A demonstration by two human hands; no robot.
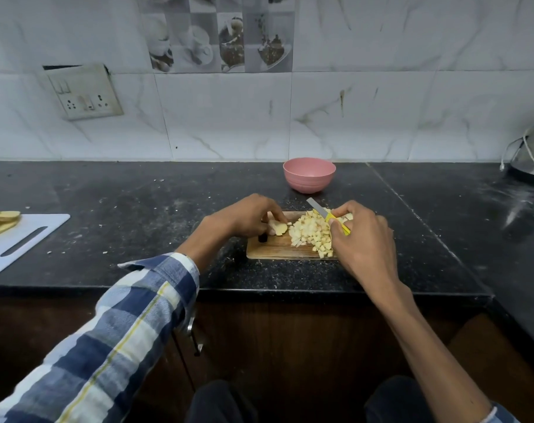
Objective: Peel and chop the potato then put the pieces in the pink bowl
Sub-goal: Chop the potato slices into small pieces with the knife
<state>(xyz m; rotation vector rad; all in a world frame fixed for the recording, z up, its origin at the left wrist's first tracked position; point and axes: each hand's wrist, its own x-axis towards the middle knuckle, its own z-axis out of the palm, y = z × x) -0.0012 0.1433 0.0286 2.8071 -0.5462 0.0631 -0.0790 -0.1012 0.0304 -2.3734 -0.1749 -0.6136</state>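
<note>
Head: one knife (326,215), one pink bowl (309,174), two hands

A black speckled stone table (137,215) runs along a wall of white marble-patterned tiles (381,102), with a grey panel of picture tiles showing cups and desserts (216,35) above. A grubby white switch-and-socket plate (81,91) hangs askew at left. Dark brown wooden cabinet doors (290,346) sit below.
</note>
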